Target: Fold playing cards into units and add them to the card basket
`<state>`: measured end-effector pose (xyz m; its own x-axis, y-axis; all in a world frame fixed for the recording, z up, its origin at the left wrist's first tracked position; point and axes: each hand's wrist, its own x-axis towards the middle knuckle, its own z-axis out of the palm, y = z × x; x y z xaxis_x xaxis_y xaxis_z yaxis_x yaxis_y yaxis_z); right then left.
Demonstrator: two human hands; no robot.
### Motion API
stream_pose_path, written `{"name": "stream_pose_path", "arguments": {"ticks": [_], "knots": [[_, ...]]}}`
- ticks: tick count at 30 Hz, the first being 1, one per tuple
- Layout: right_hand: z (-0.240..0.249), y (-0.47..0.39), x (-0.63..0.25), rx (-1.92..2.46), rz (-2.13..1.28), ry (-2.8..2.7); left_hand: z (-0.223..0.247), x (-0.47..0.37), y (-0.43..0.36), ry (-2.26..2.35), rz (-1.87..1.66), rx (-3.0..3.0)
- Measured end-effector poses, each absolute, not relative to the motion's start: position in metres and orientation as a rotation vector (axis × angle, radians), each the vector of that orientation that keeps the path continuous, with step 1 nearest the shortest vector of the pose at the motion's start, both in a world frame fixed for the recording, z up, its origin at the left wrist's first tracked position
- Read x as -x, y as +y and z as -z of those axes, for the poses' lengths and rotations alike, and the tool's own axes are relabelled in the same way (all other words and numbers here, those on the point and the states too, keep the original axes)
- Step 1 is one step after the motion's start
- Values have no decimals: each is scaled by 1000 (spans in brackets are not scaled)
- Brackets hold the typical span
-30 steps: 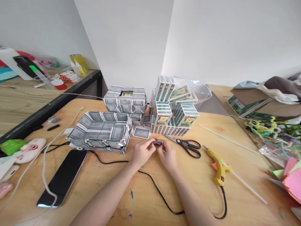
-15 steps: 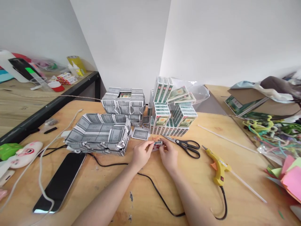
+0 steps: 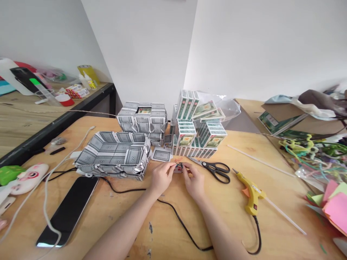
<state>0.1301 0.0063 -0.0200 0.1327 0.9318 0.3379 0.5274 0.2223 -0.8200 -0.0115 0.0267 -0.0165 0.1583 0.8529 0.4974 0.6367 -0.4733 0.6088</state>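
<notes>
Between my fingertips is a small playing card (image 3: 178, 169), with red marks on its face and its upper edge bent. My left hand (image 3: 162, 177) pinches its left side, and my right hand (image 3: 194, 179) pinches its right side. Just behind lie loose cards (image 3: 162, 154), back side up. To the left stands an open tray made of folded cards (image 3: 108, 169), with a closed-looking card box (image 3: 142, 121) behind it. Boxed card decks (image 3: 195, 146) are stacked beyond my hands. Black-handled scissors (image 3: 217, 169) rest right of my right hand.
A yellow glue gun (image 3: 253, 196) and glue sticks lie at the right. A black cable (image 3: 179, 215) passes under my forearms. A phone (image 3: 69, 211) and white cord lie left. Colored paper (image 3: 334, 206) and a carton (image 3: 309, 121) are far right.
The card's upper part has changed shape between my fingers, and more of its red-marked face shows. Both hands have stayed almost in place.
</notes>
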Motion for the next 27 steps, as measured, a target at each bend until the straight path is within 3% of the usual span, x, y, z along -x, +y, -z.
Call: {"name": "stream_pose_path", "arguments": {"ticks": [9,17,27], "knots": [[19,5,-128,1533,-478,-1472,14,10,27,1427,-1255,-2126],[20,11,-131,1291,-829,-1341,14,11,29,1486,-1259,-2025],[20,11,-131,1388,-731,-1277,20,5,25,1420,-1180,-2063]]}}
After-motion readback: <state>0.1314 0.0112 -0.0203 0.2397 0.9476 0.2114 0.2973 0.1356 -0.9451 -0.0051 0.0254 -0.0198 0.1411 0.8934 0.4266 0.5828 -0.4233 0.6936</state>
